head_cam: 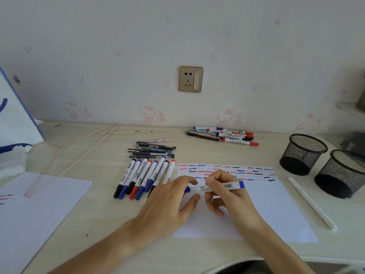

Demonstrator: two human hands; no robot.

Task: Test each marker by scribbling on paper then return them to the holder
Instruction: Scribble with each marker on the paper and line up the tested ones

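Only a barcode label legible, blue marker (215, 187), both hands (221, 186) gripping

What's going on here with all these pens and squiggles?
A person is testing markers at a desk. Both hands hold a blue marker over a sheet of paper already covered in red, blue and black scribbles: the right hand grips its barrel, the left hand pinches the cap end. A row of markers lies left of the paper, more pens lie behind, and two mesh holders stand on the right, apparently empty.
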